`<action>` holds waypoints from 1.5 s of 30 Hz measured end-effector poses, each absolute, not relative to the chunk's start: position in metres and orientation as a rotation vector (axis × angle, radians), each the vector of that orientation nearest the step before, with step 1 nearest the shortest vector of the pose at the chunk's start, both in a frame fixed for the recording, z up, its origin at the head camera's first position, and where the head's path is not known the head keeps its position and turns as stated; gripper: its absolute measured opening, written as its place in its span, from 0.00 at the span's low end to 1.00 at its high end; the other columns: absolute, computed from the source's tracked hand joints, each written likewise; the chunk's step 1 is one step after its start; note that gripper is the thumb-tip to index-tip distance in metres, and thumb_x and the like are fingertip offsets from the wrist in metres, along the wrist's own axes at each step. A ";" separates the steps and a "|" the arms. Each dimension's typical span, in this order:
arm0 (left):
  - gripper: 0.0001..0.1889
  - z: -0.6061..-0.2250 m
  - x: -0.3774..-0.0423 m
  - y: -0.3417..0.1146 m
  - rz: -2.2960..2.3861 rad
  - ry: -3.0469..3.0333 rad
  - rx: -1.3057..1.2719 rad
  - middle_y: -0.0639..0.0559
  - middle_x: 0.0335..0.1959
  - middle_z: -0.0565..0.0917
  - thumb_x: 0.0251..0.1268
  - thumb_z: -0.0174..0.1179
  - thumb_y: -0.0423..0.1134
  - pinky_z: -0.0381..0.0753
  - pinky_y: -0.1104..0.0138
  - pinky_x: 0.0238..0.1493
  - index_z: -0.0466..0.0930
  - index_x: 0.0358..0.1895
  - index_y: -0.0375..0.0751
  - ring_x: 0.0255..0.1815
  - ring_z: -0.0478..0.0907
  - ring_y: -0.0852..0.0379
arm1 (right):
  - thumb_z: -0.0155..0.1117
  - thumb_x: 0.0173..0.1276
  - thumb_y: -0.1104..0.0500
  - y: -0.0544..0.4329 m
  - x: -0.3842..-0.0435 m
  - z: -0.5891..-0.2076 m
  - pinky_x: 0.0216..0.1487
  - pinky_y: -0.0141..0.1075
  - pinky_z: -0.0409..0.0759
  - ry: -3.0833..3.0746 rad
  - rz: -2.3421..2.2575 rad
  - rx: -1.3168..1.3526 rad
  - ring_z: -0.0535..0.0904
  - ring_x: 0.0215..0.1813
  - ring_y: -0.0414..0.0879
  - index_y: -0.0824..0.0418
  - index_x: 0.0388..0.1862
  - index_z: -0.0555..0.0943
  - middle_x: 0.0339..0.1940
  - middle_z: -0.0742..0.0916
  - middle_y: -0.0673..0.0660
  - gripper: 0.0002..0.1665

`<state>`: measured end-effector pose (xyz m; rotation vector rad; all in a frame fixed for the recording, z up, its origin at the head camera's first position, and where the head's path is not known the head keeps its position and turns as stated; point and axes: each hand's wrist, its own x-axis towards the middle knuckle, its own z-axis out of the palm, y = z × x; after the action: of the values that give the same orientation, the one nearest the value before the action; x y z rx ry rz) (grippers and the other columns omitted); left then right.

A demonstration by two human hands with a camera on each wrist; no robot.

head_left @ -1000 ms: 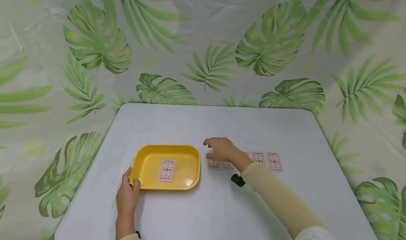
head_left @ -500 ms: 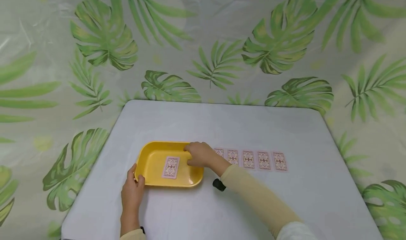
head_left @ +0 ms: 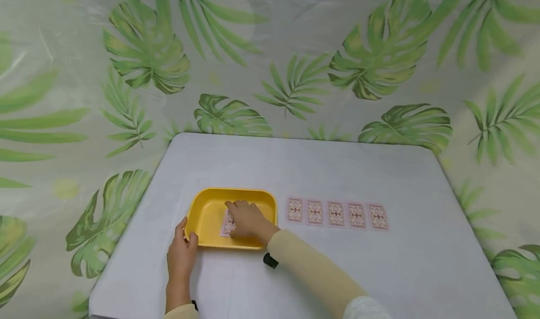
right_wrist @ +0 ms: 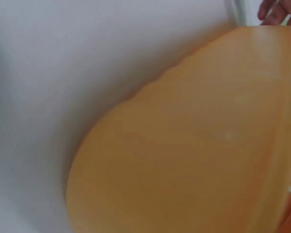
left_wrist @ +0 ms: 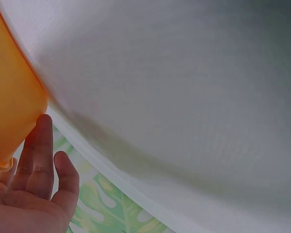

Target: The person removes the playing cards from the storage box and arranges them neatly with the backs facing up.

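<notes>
A yellow tray (head_left: 205, 235) lies on the white table in the head view. Inside it is a patterned pink-and-white playing card (head_left: 228, 224), back side up, partly covered by the right hand (head_left: 250, 221). That hand reaches in over the tray's right side, fingertips near the card's far end and thumb near its close end. Contact with the card cannot be made out. At the tray's near left corner the left hand (head_left: 180, 252) touches the outer wall; its fingers (left_wrist: 39, 162) look mostly straight in the left wrist view. The right wrist view shows mainly the tray's outer wall (right_wrist: 184, 150).
Right of the tray, several playing cards (head_left: 336, 213) lie back side up in an evenly spaced row. The white table (head_left: 320, 169) ends at a leaf-patterned cloth backdrop (head_left: 295, 38). A black wrist device (head_left: 270, 261) sits under the right sleeve.
The right hand has moved left from above the row of cards, over the tray's right rim, to the card in the tray. The left hand stays at the tray corner. The head view shifts slightly.
</notes>
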<state>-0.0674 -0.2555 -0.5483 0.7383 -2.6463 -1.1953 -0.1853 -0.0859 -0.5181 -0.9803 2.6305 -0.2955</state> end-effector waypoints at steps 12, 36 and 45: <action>0.27 -0.552 -0.068 -0.255 -1.174 -2.637 0.707 0.28 0.60 0.74 0.74 0.43 0.41 0.74 0.46 0.48 0.58 0.74 0.39 0.46 0.77 0.38 | 0.75 0.54 0.46 -0.090 -0.181 -0.540 0.67 0.51 0.62 2.640 -0.244 -0.938 0.65 0.70 0.56 0.54 0.77 0.58 0.70 0.72 0.61 0.55; 0.27 -0.548 -0.064 -0.255 -1.189 -2.640 0.707 0.28 0.62 0.72 0.75 0.42 0.41 0.74 0.46 0.50 0.57 0.74 0.38 0.47 0.76 0.37 | 0.77 0.48 0.49 -0.091 -0.183 -0.547 0.66 0.49 0.63 2.697 -0.417 -0.823 0.66 0.67 0.52 0.57 0.75 0.60 0.67 0.75 0.57 0.57; 0.27 -0.548 -0.064 -0.255 -1.156 -2.634 0.684 0.27 0.59 0.75 0.74 0.43 0.40 0.75 0.46 0.46 0.58 0.74 0.38 0.44 0.77 0.37 | 0.78 0.47 0.45 -0.089 -0.183 -0.544 0.65 0.45 0.62 2.701 -0.358 -0.871 0.67 0.65 0.50 0.56 0.75 0.61 0.65 0.75 0.56 0.58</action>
<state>-0.0636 -0.2552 -0.5476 0.6841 -2.6342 -1.1564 -0.1826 -0.0892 -0.5440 -0.8708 2.7014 -0.3581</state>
